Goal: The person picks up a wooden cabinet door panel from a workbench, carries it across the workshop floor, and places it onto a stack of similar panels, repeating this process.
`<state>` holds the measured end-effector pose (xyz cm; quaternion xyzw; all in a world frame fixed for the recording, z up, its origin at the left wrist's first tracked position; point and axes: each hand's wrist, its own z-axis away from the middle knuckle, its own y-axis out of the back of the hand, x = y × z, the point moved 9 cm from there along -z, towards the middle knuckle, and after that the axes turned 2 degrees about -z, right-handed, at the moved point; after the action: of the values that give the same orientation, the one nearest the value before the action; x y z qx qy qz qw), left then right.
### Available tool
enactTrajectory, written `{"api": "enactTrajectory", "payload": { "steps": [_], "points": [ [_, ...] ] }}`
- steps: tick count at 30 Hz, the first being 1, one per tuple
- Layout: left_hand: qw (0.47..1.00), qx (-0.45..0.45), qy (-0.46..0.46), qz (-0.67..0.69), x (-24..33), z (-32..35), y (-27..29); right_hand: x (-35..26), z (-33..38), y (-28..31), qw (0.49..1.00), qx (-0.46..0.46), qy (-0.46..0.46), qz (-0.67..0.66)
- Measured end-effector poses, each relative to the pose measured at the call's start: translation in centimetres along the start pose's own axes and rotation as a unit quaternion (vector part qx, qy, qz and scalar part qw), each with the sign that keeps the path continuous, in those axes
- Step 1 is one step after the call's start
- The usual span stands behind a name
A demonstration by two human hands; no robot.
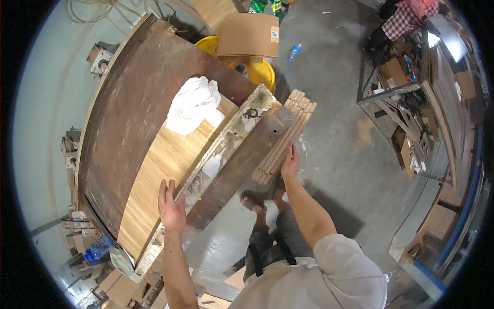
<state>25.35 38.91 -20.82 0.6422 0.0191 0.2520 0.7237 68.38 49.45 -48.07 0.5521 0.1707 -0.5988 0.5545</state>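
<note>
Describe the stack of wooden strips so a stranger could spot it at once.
Start at the big brown worktable and go to its right edge, beside the grey floor. The stack of wooden strips lies there along the edge, the right hand on its near end. Unlike the wide pale board, it is narrow layered slats.

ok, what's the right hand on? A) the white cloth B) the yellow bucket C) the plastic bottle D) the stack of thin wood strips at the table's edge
D: the right hand rests on the near end of the stack of thin wood strips along the table's right edge, while the white cloth lies apart, farther up the light wood panel.
</note>
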Motion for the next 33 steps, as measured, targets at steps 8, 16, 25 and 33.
{"api": "enactTrajectory", "payload": {
  "steps": [8, 16, 25, 33],
  "points": [
    [0.997, 0.037, 0.059, -0.033, -3.3, 1.8, 2.4, -1.3, 6.2, 6.0, 0.981, 0.078, -0.170, 0.059],
    [0.999, 0.048, 0.014, -0.009, -2.9, 1.9, 2.2, 3.7, 4.7, 18.1, 0.989, 0.111, -0.097, -0.002],
    [0.992, 0.002, -0.047, 0.114, -3.3, 4.1, 2.0, -11.5, 25.0, 32.7, 0.979, 0.019, 0.204, 0.007],
    [0.950, -0.010, -0.126, 0.286, -2.8, 11.2, 5.0, -27.3, 44.4, 41.1, 0.876, 0.246, 0.414, -0.022]
  ]
}}
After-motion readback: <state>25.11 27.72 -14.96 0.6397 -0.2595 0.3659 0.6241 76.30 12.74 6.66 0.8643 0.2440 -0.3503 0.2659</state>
